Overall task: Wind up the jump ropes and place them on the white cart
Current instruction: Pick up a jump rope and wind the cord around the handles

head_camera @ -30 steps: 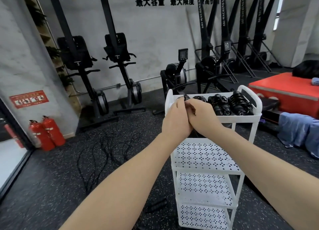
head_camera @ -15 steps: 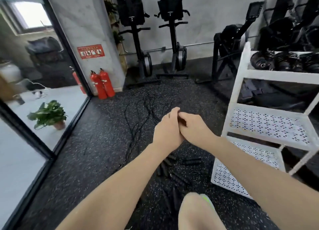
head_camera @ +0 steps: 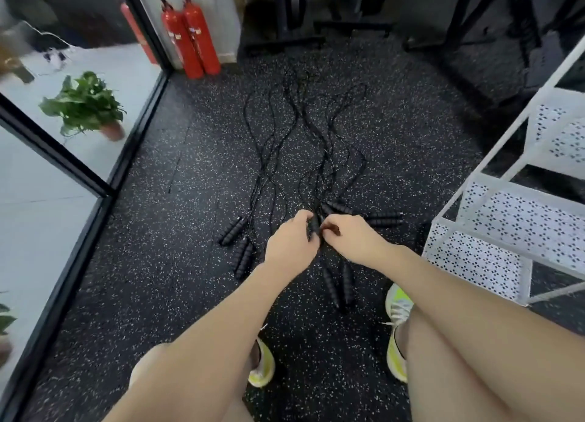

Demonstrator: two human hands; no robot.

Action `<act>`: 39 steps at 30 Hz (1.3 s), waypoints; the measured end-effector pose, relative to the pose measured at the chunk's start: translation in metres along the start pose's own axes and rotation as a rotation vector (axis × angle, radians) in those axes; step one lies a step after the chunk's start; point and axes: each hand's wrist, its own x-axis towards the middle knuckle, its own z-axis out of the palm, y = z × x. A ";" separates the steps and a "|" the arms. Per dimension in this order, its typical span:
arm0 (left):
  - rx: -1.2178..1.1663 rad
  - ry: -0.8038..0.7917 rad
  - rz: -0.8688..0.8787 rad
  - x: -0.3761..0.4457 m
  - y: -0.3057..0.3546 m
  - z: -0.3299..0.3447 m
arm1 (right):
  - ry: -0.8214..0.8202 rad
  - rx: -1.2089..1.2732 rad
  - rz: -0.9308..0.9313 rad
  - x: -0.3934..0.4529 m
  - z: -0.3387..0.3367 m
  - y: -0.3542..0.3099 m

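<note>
— White metal, with small holes in every shelf: this is the white cart (head_camera: pixel 519 222) at the right edge. What lies on its shelves?

— On the shelves that show, I see only the bare perforated plates. The top of the cart is cut off by the frame, so I cannot tell what is up there.

— And where are the jump ropes (head_camera: pixel 304 149)?

— They lie on the black speckled floor (head_camera: pixel 164 263), in front of the person and left of the cart. The thin black cords run away toward the wall in long crossing loops. The black ribbed handles lie near the feet: one pair (head_camera: pixel 240 247) at the left, one pair (head_camera: pixel 338 282) just below the hands, and some more (head_camera: pixel 384 218) at the right, close to the lowest shelf.

— How do the hands stand?

— Both arms reach forward and down, and the hands meet above the handles. The left hand (head_camera: pixel 289 246) shows its back, with the fingers curled down. The right hand (head_camera: pixel 349 239) is just beside it, and its fingertips (head_camera: pixel 326 228) bend in toward the left hand.

— What is in the grip?

— One black handle (head_camera: pixel 315 223) stands between the two hands, and both grips seem closed on it, the left from one side, the right pinching from the other. How firm the hold is, I cannot tell.

— Anything else around?

— Two red fire extinguishers (head_camera: pixel 190 35) stand by the wall, and a potted plant (head_camera: pixel 85 105) shows behind the glass at the left. Yellow-green shoes (head_camera: pixel 397 307) stand on the floor.
</note>
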 end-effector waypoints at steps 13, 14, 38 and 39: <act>-0.053 -0.221 -0.237 0.063 -0.078 0.115 | -0.338 -0.136 0.338 0.078 0.102 0.108; -0.047 -0.238 -0.242 0.068 -0.081 0.124 | -0.365 -0.141 0.374 0.081 0.112 0.119; -0.389 -0.135 -0.485 0.247 -0.154 0.288 | -0.015 -0.010 0.559 0.259 0.219 0.256; -0.411 -0.113 -0.493 0.254 -0.158 0.294 | -0.013 -0.019 0.556 0.264 0.224 0.260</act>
